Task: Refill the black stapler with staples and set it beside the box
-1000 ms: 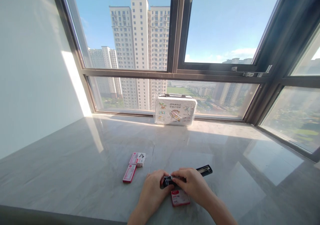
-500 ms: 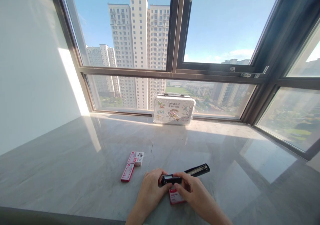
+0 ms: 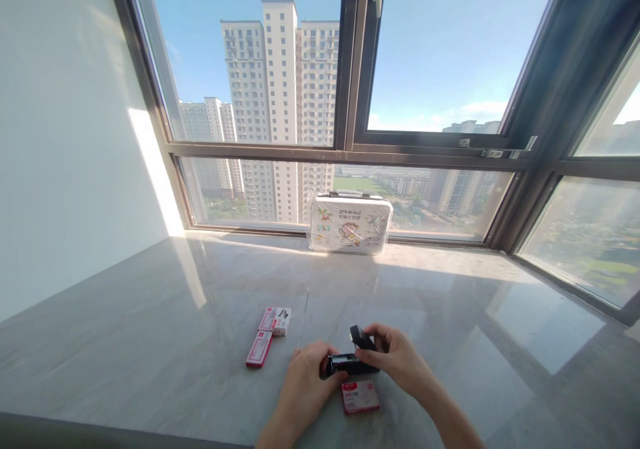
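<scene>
A black stapler (image 3: 353, 364) lies across the stone sill in front of me, its upper arm (image 3: 361, 337) swung up from the lower part. My left hand (image 3: 307, 377) is closed on the left end of the lower part, thumb in front and fingers behind. With thumb and fingers, my right hand (image 3: 393, 354) grips the raised upper arm at the right. A pale strip shows in the stapler's open channel; the hinge end is hidden by my right hand. Just in front of the stapler lies a red and white staple box (image 3: 360, 397), touched by neither hand.
To the left, several small red and white boxes (image 3: 259, 349) lie close together on the sill. A white carry case (image 3: 350, 226) with cartoon prints, wrapped in clear film, stands against the window (image 3: 425, 196). The left wall (image 3: 75, 169) bounds the sill (image 3: 150, 369).
My right hand has moved from the stapler's lower part to its upper arm, which has tilted up from lying folded back to the right. The staple box in front is now uncovered.
</scene>
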`<state>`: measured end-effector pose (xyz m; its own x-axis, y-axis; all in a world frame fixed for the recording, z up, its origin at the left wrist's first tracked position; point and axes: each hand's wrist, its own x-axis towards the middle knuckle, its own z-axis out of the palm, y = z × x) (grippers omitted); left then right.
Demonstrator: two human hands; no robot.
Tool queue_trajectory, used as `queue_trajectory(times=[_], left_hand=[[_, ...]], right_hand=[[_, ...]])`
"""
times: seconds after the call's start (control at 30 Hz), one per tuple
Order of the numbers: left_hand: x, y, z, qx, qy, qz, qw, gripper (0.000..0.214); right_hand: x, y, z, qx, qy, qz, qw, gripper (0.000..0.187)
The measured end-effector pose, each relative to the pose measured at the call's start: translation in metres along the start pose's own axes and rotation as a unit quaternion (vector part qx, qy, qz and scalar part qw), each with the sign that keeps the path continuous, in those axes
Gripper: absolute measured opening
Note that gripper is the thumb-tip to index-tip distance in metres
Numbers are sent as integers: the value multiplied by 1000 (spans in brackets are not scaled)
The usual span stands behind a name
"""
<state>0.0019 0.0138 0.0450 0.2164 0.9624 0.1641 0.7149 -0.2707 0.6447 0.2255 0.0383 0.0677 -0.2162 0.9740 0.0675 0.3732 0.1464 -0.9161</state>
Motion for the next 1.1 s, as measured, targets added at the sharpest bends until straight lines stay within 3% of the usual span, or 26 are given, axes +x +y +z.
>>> queue_trajectory(times=[0.13, 0.27, 0.37, 0.43, 0.57, 0.63, 0.73, 0.87, 1.1], left_hand=[[1, -1, 3, 24, 3, -4, 1000, 12], [-3, 1, 1, 18, 18, 18, 1000, 14], [-9, 9, -3, -18, 25, 48, 998, 33], [-13, 19, -6, -53, -13, 90, 994, 50], [-18, 38, -12, -96, -134, 189, 968, 74], [-17, 38, -17, -83, -159, 203, 963, 74], [-15, 22, -27, -50, -134, 168, 975, 66], [-16, -2, -36, -20, -89, 95, 991, 62], [-21, 8, -25, -4, -107, 112, 988, 69]], right_hand=[[3, -13, 18, -166, -5, 2, 986, 29], [-3, -20, 16, -281, 23, 19, 959, 27], [-9, -16, 3, -311, 67, 38, 947, 30], [-13, -9, -8, -311, 91, 50, 945, 33], [-24, 4, -24, -206, 112, 78, 969, 44], [-31, 12, -25, -128, 107, 96, 981, 52], [-45, 24, -20, 15, 71, 115, 991, 64], [-62, 32, -2, 156, 7, 104, 982, 70], [-58, 17, 28, 204, -25, 33, 978, 59]])
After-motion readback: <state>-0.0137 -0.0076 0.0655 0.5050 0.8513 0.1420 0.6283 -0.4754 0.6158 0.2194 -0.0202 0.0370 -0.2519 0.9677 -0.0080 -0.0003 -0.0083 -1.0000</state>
